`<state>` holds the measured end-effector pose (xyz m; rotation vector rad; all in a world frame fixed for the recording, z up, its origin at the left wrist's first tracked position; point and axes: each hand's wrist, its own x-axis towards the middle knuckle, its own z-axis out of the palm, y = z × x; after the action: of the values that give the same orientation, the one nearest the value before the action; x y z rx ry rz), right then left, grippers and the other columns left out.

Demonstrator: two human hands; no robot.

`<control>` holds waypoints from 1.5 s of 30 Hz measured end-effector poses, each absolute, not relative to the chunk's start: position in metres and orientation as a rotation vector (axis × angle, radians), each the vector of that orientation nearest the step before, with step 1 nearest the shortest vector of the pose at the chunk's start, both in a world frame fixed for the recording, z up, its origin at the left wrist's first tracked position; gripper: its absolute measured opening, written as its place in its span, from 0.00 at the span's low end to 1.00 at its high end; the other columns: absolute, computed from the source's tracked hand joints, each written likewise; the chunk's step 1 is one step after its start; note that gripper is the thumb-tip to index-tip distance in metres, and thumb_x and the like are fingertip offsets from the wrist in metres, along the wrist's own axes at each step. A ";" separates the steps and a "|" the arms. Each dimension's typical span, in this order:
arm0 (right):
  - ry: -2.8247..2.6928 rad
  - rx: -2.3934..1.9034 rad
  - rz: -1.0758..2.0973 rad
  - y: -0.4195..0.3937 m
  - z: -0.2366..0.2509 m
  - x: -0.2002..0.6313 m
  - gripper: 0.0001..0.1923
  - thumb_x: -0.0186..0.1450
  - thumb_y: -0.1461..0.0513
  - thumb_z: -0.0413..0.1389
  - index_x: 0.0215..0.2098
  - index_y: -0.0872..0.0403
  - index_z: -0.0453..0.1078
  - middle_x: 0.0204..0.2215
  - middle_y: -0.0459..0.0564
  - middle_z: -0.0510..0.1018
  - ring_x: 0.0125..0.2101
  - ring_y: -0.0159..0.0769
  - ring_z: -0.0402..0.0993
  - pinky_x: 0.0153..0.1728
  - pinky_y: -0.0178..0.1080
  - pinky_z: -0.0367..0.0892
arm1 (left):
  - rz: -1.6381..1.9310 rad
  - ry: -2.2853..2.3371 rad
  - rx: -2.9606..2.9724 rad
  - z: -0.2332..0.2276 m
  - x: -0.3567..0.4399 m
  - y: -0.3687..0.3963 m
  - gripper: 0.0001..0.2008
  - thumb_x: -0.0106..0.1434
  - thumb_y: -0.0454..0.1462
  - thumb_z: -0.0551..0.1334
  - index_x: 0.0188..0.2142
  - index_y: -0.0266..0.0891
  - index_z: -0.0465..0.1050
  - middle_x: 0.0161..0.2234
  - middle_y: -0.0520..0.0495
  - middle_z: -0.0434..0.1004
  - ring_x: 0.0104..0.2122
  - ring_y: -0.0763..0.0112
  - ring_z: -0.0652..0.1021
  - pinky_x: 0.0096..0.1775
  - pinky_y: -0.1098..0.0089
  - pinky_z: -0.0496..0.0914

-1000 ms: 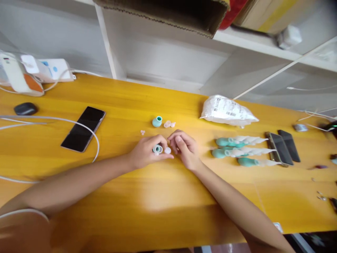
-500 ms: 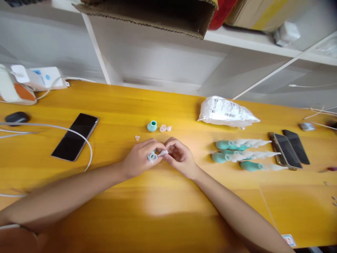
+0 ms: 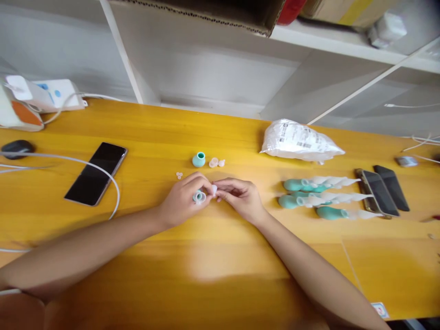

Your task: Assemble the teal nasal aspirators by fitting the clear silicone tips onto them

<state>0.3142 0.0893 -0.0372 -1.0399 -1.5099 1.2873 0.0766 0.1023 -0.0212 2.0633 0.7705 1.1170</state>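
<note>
My left hand (image 3: 180,200) is closed around a teal squeeze bulb (image 3: 198,197) with a clear flared collar at its mouth, which faces up between the fingers. A small translucent white tip (image 3: 214,189) is pinched at the left thumb and forefinger. From the other side my right hand (image 3: 242,197) grips that same tip with its fingertips, the other fingers loosely bent. Just beyond the hands stands another teal bulb (image 3: 198,159) with its opening up. Beside it are a clear ring (image 3: 213,162) and a small clear nozzle (image 3: 222,163). Tiny clear discs (image 3: 179,175) lie nearer my left hand.
To the right lie several teal bulbs fitted with long translucent tips (image 3: 330,200), close to two phones (image 3: 380,190). A white plastic package (image 3: 300,141) rests behind them. On the left are a large phone (image 3: 97,174), a white cable (image 3: 115,183) and a dark mouse-like object (image 3: 18,149).
The small white tip has turned from lying sideways to facing me more end-on. My right hand's fingers have straightened and moved slightly right. The view has shifted a little.
</note>
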 end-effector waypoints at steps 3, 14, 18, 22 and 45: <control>-1.630 -1.034 1.158 0.088 -0.033 0.313 0.14 0.74 0.50 0.73 0.51 0.48 0.89 0.41 0.54 0.90 0.39 0.41 0.88 0.40 0.44 0.86 | 1.098 0.809 2.066 -0.022 0.077 0.102 0.06 0.76 0.30 0.70 0.45 0.42 0.76 0.42 0.51 0.83 0.41 0.70 0.83 0.46 0.69 0.75; -1.747 -1.324 0.384 0.106 -0.032 0.332 0.09 0.77 0.58 0.64 0.53 0.48 0.84 0.45 0.51 0.82 0.29 0.34 0.71 0.36 0.43 0.78 | 0.907 0.823 2.088 -0.022 0.076 0.100 0.09 0.69 0.30 0.64 0.45 0.43 0.68 0.44 0.49 0.76 0.42 0.64 0.79 0.45 0.65 0.73; -1.757 -1.374 0.354 0.114 -0.036 0.333 0.07 0.76 0.59 0.63 0.51 0.49 0.80 0.40 0.48 0.82 0.28 0.34 0.72 0.36 0.42 0.76 | 0.745 0.700 2.096 -0.018 0.074 0.100 0.11 0.65 0.32 0.62 0.44 0.44 0.64 0.43 0.48 0.73 0.41 0.63 0.76 0.44 0.64 0.71; -1.807 -1.402 0.397 0.118 -0.042 0.331 0.08 0.75 0.57 0.66 0.49 0.50 0.79 0.35 0.45 0.78 0.28 0.35 0.71 0.34 0.41 0.73 | 0.704 0.644 2.049 -0.016 0.071 0.101 0.11 0.65 0.34 0.59 0.45 0.45 0.59 0.42 0.49 0.70 0.37 0.64 0.72 0.41 0.63 0.68; -1.660 -1.029 1.010 0.066 -0.032 0.309 0.20 0.83 0.42 0.54 0.54 0.47 0.75 0.27 0.42 0.73 0.19 0.33 0.63 0.21 0.38 0.62 | 0.775 0.785 1.986 -0.019 0.077 0.102 0.09 0.73 0.38 0.63 0.50 0.43 0.68 0.47 0.46 0.82 0.43 0.62 0.82 0.48 0.64 0.78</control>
<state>0.3087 0.0663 -0.0319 -1.0291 -1.6596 1.0099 0.0773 0.1020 -0.0191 1.9863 0.7854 0.7746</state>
